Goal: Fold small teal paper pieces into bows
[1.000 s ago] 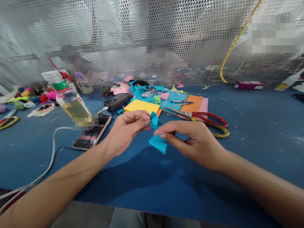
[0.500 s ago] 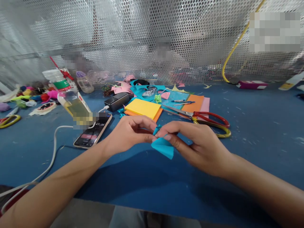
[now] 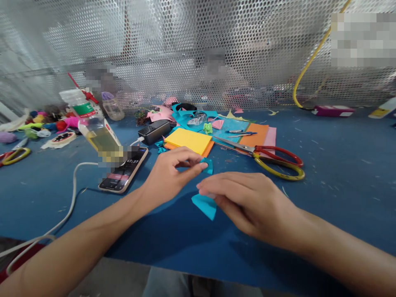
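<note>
Between the fingertips of my left hand (image 3: 173,171) is a small folded blue paper piece (image 3: 208,165), partly covered by the thumb. My right hand (image 3: 256,202), lower and to the right, pinches a second blue paper piece (image 3: 206,206) whose wide end hangs below the fingers. The two pieces are apart, with a small gap between the hands. Just beyond my left hand lies a stack of yellow paper (image 3: 190,140) on orange sheets.
Red-and-yellow scissors (image 3: 278,161) lie behind my right hand. A phone (image 3: 125,171), a white cable (image 3: 73,194), a tilted bottle (image 3: 100,136) and a black box (image 3: 154,132) are on the left. Blue paper scraps (image 3: 182,117) lie at the back.
My hands have moved apart, my right hand going down and toward me with one blue piece. The other blue piece stays in my left hand. The view has shifted slightly.
</note>
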The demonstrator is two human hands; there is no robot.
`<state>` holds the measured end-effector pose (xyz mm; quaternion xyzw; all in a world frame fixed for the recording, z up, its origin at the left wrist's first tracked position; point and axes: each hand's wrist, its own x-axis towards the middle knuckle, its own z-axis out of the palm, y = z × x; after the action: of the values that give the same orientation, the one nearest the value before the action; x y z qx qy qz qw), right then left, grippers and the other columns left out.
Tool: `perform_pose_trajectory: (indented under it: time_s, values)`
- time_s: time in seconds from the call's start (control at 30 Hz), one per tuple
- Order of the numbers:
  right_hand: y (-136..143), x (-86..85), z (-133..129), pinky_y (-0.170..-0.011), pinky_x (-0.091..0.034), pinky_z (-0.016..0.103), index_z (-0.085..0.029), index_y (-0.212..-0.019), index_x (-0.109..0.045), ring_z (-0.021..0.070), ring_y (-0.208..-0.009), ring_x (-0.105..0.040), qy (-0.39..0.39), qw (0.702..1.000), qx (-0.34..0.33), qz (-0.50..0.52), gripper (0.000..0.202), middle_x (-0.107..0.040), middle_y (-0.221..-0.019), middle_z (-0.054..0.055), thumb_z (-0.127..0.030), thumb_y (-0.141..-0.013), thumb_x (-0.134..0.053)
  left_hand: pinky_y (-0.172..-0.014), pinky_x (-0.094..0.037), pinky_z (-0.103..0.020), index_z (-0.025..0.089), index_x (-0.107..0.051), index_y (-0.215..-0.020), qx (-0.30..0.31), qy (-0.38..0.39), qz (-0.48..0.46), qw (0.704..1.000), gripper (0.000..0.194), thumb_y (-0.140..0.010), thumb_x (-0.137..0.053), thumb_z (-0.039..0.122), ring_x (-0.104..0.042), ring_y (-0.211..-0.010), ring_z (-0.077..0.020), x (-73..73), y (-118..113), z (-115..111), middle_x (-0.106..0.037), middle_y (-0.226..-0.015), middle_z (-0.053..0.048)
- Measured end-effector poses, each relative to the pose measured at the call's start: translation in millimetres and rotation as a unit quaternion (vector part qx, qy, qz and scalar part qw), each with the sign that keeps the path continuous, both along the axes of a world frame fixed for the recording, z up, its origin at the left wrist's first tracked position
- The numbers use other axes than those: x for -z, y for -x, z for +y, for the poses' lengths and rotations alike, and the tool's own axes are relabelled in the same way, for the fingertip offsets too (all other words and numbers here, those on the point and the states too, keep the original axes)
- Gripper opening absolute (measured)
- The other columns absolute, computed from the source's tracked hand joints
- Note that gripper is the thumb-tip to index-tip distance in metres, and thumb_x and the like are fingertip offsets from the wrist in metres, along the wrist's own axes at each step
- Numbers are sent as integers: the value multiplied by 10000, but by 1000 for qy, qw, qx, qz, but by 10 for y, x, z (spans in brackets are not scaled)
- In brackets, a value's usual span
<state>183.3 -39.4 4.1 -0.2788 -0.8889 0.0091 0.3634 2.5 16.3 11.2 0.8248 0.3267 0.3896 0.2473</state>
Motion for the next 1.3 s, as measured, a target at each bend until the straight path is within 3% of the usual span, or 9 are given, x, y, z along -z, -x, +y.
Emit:
perform_pose_trajectory:
  time_s: [0.17, 0.37, 0.57, 0.7, 0.77, 0.87, 1.3]
  values:
    - [21, 46, 77, -669, -490, 237, -188, -938, -581, 149, -816, -652, 51, 993, 102, 17, 147, -698, -930, 32, -145, -866, -461, -622, -435, -231, 143, -615, -701, 9, -45, 27, 999, 170, -832, -537, 216, -558, -696, -118, 11, 11, -7, -610, -733, -28]
    - [37, 8, 117, -570, -455, 216, -213, -882, -636, 105, -620, -616, 162, 971, 158, 72, 131, -697, -772, -23, -175, -831, -521, -565, -392, -210, 138, -589, -700, 24, -47, 63, 997, 177, -843, -487, 163, -501, -648, -98, 4, 4, -26, -544, -701, -9]
    - [50, 13, 131, -536, -452, 210, -197, -854, -590, 103, -588, -588, 278, 935, 146, 168, 75, -660, -700, -19, -235, -800, -557, -584, -405, -211, 145, -560, -689, 39, -39, 90, 994, 181, -846, -471, 145, -501, -644, -98, 9, -15, -49, -543, -697, -3]
    - [17, 1, 164, -484, -425, 195, -187, -806, -600, 93, -551, -564, 312, 925, 120, 179, 66, -620, -642, -23, -243, -792, -567, -661, -481, -224, 163, -632, -920, 3, 19, 21, 1000, 138, -815, -558, 214, -607, -723, -124, 36, -19, -74, -661, -801, -24]
    - [-1, -9, 181, -478, -424, 192, -187, -802, -613, 89, -536, -563, 325, 922, 115, 174, 73, -612, -624, -27, -246, -791, -572, -680, -505, -232, 175, -615, -1000, -17, 44, -16, 999, 219, -791, -598, 239, -639, -740, -136, 43, -21, -81, -687, -819, -24]
    - [-23, -17, 201, -482, -432, 190, -189, -802, -626, 86, -524, -561, 335, 920, 115, 170, 81, -609, -612, -31, -256, -788, -583, -660, -517, -223, 185, -595, -963, -15, 55, -27, 998, 188, -784, -612, 240, -657, -733, -138, 42, -26, -84, -697, -817, -22]
    - [-59, -43, 204, -493, -427, 205, -209, -803, -635, 105, -557, -597, 287, 941, 109, 139, 73, -641, -625, -33, -261, -791, -586, -675, -500, -225, 194, -541, -931, 4, 47, 34, 998, 138, -804, -580, 232, -679, -787, -155, 29, -5, -116, -706, -816, -12]
